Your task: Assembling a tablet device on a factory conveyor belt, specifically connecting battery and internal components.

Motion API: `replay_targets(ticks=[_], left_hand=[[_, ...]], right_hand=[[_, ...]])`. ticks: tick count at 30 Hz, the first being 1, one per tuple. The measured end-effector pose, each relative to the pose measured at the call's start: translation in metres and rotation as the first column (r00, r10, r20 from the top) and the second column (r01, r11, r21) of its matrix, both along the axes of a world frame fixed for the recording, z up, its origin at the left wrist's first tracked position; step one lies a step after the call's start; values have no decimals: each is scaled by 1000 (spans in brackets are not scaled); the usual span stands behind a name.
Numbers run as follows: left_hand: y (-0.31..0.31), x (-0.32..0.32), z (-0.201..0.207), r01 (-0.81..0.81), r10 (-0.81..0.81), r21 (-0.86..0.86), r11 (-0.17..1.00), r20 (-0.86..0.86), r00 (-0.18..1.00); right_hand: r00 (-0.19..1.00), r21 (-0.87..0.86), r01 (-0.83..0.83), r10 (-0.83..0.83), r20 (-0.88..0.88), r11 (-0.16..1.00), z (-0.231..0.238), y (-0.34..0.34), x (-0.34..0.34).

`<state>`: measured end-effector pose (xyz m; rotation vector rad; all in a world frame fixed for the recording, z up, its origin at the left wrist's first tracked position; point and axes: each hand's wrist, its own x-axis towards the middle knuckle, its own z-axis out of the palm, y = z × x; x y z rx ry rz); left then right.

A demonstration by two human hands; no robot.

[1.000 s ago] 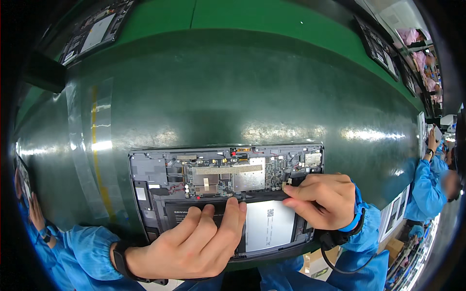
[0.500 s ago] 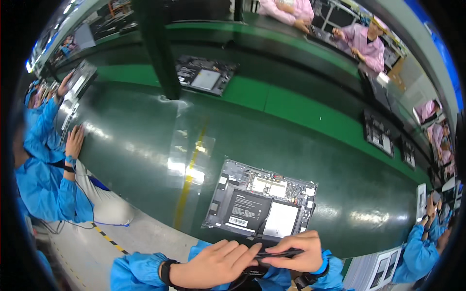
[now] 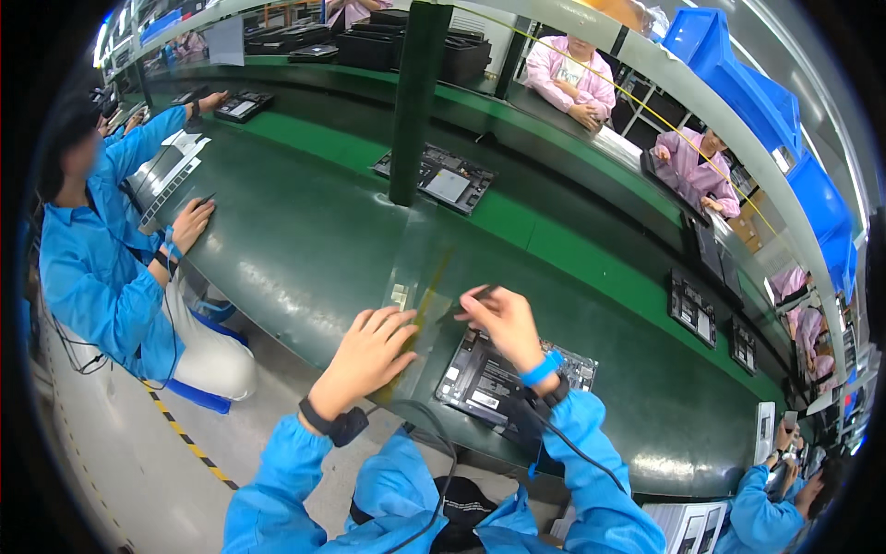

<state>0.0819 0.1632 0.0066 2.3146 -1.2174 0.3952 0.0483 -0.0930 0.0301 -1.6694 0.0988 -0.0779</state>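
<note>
Pinching a small dark item (image 3: 484,293), fingertips nearly meeting, likely for fine control, right hand (image 3: 504,325) is hovering by the laptop (image 3: 491,378) while left hand (image 3: 367,358) is splaying loosely, apparently empty.

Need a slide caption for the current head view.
Right hand holding a small dark object by an opened dark-grey laptop base, left hand open nearby, at a glossy green worktable.

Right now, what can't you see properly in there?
In the head view:
Dark thing in the right hand: blurred, can't tell what.
Part of the opened device: hidden behind that hand.
Writing on its white label: too small.
Person in pink: cut off by the top edge.
</note>
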Motion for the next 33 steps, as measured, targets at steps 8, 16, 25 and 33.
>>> replay_targets(ticks=[8,16,25,33], left_hand=[[-2,12,-25,89,-89,13,996,7,996],[-1,10,-28,88,-88,-24,996,11,996],[-2,8,-27,90,-89,-35,995,26,996],[-1,8,-27,87,-87,-26,996,-24,996]], right_hand=[[987,-220,127,-102,123,967,-39,18,29],[990,-159,97,-80,114,982,-41,14,30],[994,-287,80,-56,93,955,-40,11,30],[995,-253,85,-69,73,964,-37,17,31]])
